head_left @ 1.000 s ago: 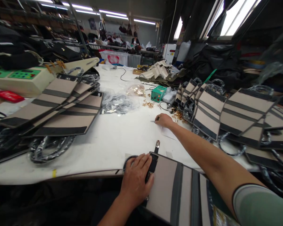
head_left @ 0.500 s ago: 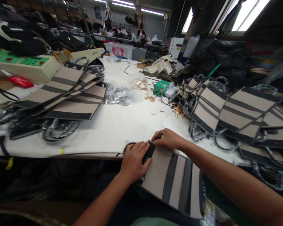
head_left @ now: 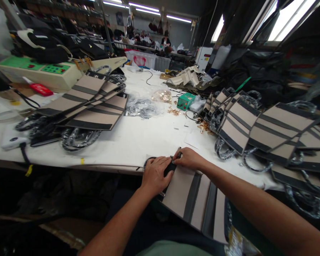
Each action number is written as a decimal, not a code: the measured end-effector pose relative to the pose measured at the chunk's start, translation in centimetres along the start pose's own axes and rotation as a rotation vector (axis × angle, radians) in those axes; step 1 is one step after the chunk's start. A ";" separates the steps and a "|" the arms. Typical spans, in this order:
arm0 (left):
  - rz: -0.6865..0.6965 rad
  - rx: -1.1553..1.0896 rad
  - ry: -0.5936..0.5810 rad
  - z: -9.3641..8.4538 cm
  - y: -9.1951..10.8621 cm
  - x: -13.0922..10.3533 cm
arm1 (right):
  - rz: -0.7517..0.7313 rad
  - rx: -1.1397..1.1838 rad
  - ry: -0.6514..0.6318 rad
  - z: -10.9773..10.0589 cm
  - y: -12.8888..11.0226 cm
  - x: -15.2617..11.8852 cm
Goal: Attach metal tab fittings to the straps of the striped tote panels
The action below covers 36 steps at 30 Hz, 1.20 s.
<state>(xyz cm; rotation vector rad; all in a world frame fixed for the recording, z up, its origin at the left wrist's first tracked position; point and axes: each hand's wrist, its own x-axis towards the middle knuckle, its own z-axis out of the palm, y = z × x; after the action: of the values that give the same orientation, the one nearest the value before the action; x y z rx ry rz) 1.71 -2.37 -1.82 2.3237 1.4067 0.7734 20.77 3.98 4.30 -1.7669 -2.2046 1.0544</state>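
Beyond the white counter (head_left: 138, 142) stands a grey wall (head_left: 180, 35); lit fluorescent tubes (head_left: 179, 19) run high behind the counter, and bright windows (head_left: 293, 21) sit to its right.

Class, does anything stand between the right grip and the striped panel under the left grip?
Nothing visible does: the right grip is at the corner of the panel, by its black band. The left grip lies beside it.

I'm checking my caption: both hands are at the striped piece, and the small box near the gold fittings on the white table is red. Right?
No: the head view shows the small box near the gold fittings is green. The rest holds: the left hand and right hand are at the striped piece.
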 end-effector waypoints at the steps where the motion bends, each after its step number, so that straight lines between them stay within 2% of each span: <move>1: -0.003 0.001 0.001 0.0 0.0 0.0 | -0.004 -0.023 0.009 0.1 0.0 0.1; 9: -0.002 0.002 0.020 0.0 0.3 0.0 | 0.029 -0.139 0.081 0.9 0.3 -0.2; 17: -0.092 -0.005 0.053 -0.1 1.3 0.9 | 0.080 -0.218 0.152 1.6 0.7 -0.7; 24: -0.107 0.012 0.070 0.2 1.5 1.1 | 0.025 -0.010 0.147 1.1 1.5 -1.8; 32: -0.157 0.068 0.064 0.2 1.9 1.9 | -0.030 -0.122 0.201 2.2 2.4 -2.2; 34: -0.175 0.088 0.043 0.0 1.9 2.3 | -0.049 -0.028 0.227 1.8 2.1 -2.7; 36: -0.176 0.111 0.006 -0.2 1.8 2.9 | -0.077 0.151 0.336 1.1 1.5 -3.5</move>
<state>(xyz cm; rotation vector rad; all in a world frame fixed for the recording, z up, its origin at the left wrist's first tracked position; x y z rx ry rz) 3.97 -0.68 0.12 2.2395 1.6689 0.6673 22.49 0.44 3.68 -1.6411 -1.9214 0.8145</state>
